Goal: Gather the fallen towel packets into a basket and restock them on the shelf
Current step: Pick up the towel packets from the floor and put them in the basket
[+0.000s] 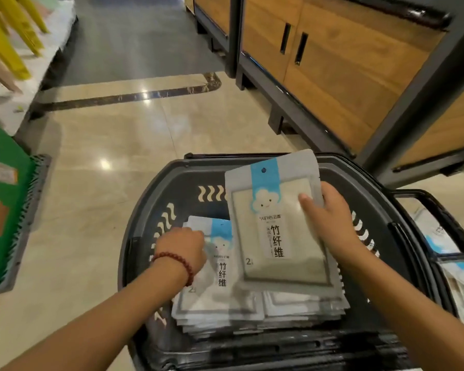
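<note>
Forearms [105,325] extended: right fingers [307,200] grip raised packet [276,231], left fingers [198,238] pinch stacked packet [221,275].

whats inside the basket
Two side-by-side stacks of towel packets lie in the basket. The right hand holds another packet above them, covering much of the right stack. The left hand rests on the left stack. The basket floor is hidden.

Light is glinting in bright spots off a glossy beige tiled floor [105,129], which is giving way past a dark marble inlay band [123,97] to grey flooring [134,36], while a dark-framed wooden cabinet [346,76] with slot handles is standing along the right and a green stand [3,183] is sitting at the left.
</note>
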A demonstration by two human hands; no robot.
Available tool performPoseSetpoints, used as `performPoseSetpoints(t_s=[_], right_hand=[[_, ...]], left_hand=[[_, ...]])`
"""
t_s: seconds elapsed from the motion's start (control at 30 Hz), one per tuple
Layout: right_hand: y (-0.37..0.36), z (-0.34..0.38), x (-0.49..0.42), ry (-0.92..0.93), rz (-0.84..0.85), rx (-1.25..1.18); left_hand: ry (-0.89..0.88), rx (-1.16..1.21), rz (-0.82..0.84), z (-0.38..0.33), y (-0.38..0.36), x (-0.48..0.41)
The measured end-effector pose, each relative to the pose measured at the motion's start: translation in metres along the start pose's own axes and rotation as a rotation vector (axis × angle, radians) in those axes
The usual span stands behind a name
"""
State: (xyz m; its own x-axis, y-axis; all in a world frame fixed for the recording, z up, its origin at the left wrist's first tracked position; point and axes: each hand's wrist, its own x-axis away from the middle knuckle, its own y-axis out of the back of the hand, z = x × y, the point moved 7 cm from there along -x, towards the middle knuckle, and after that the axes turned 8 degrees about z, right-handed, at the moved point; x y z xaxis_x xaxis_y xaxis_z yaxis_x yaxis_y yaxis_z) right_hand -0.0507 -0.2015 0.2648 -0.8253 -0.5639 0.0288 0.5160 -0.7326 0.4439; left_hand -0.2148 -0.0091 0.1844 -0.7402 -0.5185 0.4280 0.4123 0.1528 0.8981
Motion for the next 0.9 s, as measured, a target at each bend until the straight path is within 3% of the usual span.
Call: performPoseSetpoints(t_s=[0.07,0.1,0.27,0.43,0.57,0.77,0.9], right_hand=[[-0.02,-0.011,-0.005,-0.1,0.051,-0.091],[-0.034,-0.02,-0.006,-0.152,0.077,-0.118],[-0.112,-0.071,-0.009,-0.434,0.23,-0.18],[-0.154,-0.121,0.008,-0.704,0.494,0.29],[-0.181,-0.126,0.02,-0.605,0.756,0.719],[-0.18,-0.12,0.019,-0.507,0.864,0.746],[-0.144,-0.083,0.023,-0.352,0.793,0.704]], left_hand=[[-0.036,0.036,-0.325,0.023,0.038,0.015],[-0.022,0.067,-0.405,0.037,0.046,0.021],[0.17,0.212,-0.245,0.079,0.024,0.021],[0.172,0.297,-0.311,0.082,0.019,0.02],[0.174,0.276,-0.339,0.086,0.017,0.021],[0.16,0.326,-0.301,0.086,0.015,0.017],[0.146,0.313,-0.268,0.087,0.018,0.02]])
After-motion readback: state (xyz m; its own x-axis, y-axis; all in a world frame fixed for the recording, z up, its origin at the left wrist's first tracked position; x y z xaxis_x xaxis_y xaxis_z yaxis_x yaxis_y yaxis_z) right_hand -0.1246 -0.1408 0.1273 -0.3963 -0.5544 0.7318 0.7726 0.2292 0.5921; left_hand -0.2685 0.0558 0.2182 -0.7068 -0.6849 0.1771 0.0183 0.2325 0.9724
